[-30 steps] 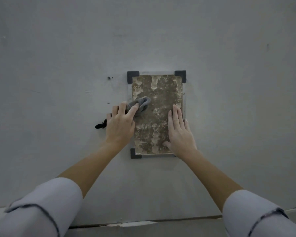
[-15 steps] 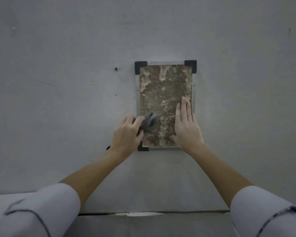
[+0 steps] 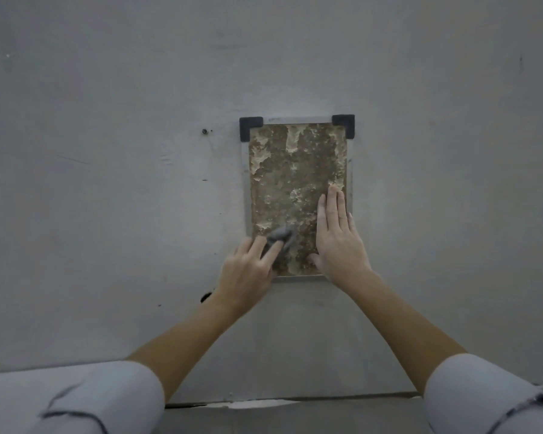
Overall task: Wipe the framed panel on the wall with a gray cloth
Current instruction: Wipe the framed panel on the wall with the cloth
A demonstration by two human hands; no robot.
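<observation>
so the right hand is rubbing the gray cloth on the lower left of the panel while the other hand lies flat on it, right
Not quite: the head view shows the left hand holding the gray cloth against the lower left of the framed panel. The right hand is the one lying flat, on the panel's lower right. The rest is as you said.

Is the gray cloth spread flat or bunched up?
Bunched up: the gray cloth shows as a crumpled wad under the left hand's fingertips.

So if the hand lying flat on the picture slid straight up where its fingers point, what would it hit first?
Nothing soon. The right hand lies flat on the framed panel, fingers pointing up. It would probably slide over bare mottled surface until reaching the black corner piece at the top right.
</observation>
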